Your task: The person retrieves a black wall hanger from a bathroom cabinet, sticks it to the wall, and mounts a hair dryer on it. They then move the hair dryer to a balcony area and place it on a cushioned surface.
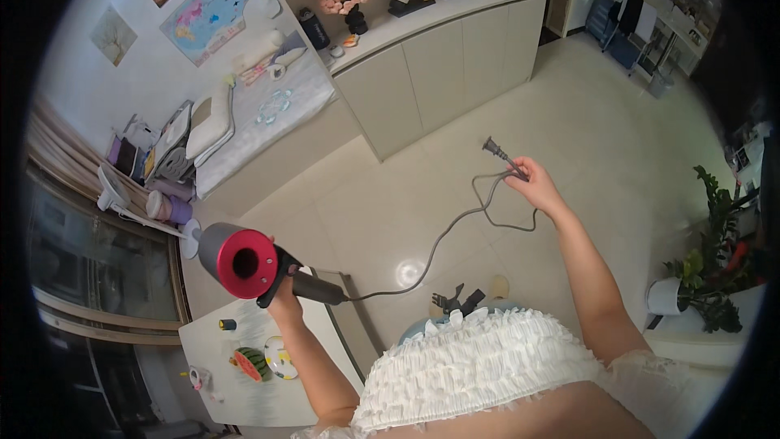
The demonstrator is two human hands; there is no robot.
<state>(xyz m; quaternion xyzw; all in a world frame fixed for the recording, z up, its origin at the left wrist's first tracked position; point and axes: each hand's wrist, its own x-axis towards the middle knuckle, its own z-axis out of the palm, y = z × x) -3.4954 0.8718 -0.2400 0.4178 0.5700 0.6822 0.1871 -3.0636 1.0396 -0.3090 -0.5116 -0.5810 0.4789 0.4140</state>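
Observation:
My left hand (286,297) grips the dark handle of a grey hair dryer (236,258) with a magenta ring at its round end, held up over the edge of a small white table (244,394). From the handle a grey cord (443,240) runs across the tiled floor and loops up to my right hand (532,183). That hand pinches the cord just behind the black plug (492,146), which sticks out to the upper left with its prongs free in the air.
A long beige cabinet (439,65) with ornaments and flowers stands ahead. A bed (260,114) lies at the upper left, a white fan (122,195) beside it. The small table carries a watermelon-patterned item and a plate. A potted plant (707,268) is at the right.

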